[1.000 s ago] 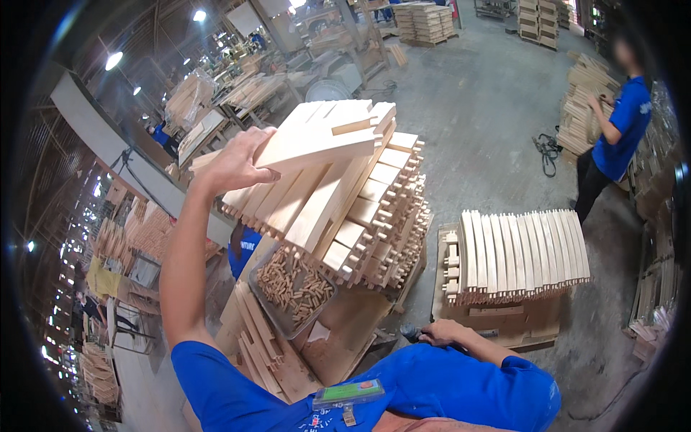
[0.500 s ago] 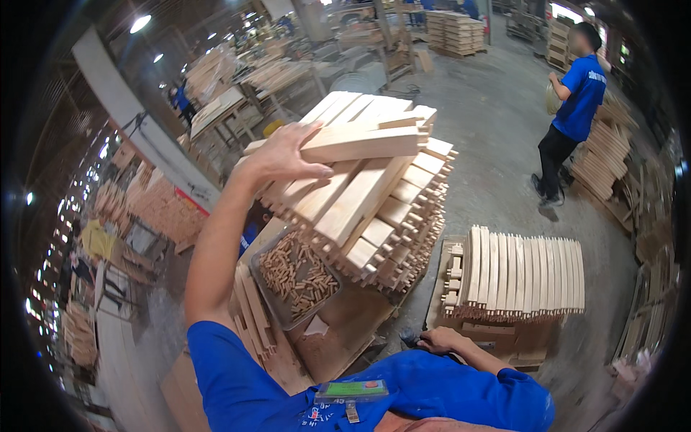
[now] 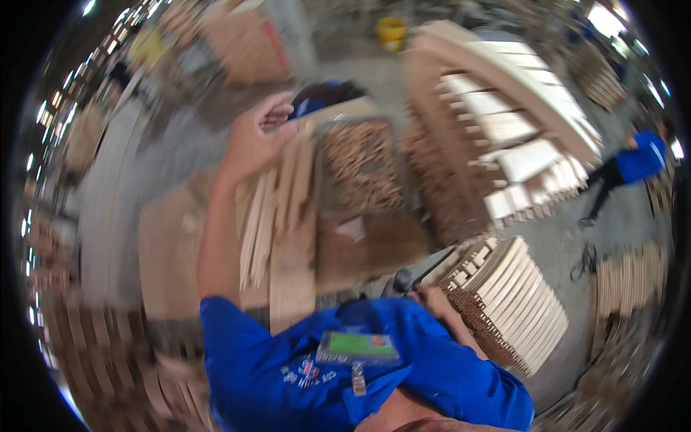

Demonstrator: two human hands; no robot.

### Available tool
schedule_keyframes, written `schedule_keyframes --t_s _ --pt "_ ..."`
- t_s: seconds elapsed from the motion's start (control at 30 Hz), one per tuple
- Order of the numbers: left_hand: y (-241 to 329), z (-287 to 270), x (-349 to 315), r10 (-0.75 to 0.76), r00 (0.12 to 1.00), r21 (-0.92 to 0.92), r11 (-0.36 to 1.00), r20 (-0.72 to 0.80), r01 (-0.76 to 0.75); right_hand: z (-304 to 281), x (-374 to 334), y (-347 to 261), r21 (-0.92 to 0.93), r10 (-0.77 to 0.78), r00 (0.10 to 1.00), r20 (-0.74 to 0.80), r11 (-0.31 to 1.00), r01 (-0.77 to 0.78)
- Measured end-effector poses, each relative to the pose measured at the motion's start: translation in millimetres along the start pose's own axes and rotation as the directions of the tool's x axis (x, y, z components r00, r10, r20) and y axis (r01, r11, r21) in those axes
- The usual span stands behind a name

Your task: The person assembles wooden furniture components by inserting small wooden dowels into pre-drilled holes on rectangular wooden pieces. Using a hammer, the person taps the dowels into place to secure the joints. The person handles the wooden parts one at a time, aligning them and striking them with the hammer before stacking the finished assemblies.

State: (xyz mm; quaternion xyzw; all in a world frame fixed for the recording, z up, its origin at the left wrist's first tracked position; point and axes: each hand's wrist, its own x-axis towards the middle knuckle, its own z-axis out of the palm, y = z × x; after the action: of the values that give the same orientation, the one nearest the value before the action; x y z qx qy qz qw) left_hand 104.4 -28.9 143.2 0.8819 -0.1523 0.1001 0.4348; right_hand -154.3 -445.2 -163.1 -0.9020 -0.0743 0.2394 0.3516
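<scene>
My left hand point(image 3: 270, 124) is raised over the left side of the bench, fingers loosely curled and thumb apart, with nothing in it. Below it lie several narrow wooden strips point(image 3: 260, 230). Beside them stands a shallow tray point(image 3: 353, 211) of small wooden dowels point(image 3: 360, 158). My right hand point(image 3: 432, 299) is low, near my body, closed by a dark, round-ended object point(image 3: 402, 279) whose kind I cannot make out. Next to that hand is a low stack of curved wooden slats point(image 3: 515, 302). The view is smeared by motion.
A tall stack of wooden pieces point(image 3: 518, 155), with long boards on top, stands right of the tray. A person in blue point(image 3: 640, 162) is at the far right. Another person's dark head and blue clothing point(image 3: 324, 97) show behind the bench. A yellow bucket point(image 3: 391, 34) stands farther back.
My left hand has come off the boards on the tall stack and moved left, above the strips. The view has swung left, so the stacks appear farther right. My right hand stays low.
</scene>
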Motion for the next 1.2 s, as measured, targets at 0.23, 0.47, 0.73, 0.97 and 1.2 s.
schedule_keyframes --t_s 0.23,0.47,0.73,0.97,1.2 --pt "-170 -42 -166 -0.621 0.755 0.325 0.684 -0.211 0.653 8 31 -20 0.026 -0.074 0.997 0.024 0.997 0.074" --pt "-237 40 -237 -0.825 0.526 0.469 0.388 -0.206 0.793 5 58 -59 -0.018 -0.018 0.993 0.116 1.000 0.020" --pt "-213 71 -164 -0.668 0.711 0.263 0.661 -0.220 0.703 16 56 -62 0.022 0.101 0.992 0.072 0.994 -0.103" --pt "-212 113 -63 -0.742 0.664 0.543 0.520 -0.097 0.660 24 53 -61 0.074 0.110 0.993 0.032 0.991 -0.112" --pt "-214 131 -42 -0.672 0.730 0.576 0.552 -0.120 0.603 24 52 -60 -0.048 0.107 0.986 -0.127 0.992 -0.114"
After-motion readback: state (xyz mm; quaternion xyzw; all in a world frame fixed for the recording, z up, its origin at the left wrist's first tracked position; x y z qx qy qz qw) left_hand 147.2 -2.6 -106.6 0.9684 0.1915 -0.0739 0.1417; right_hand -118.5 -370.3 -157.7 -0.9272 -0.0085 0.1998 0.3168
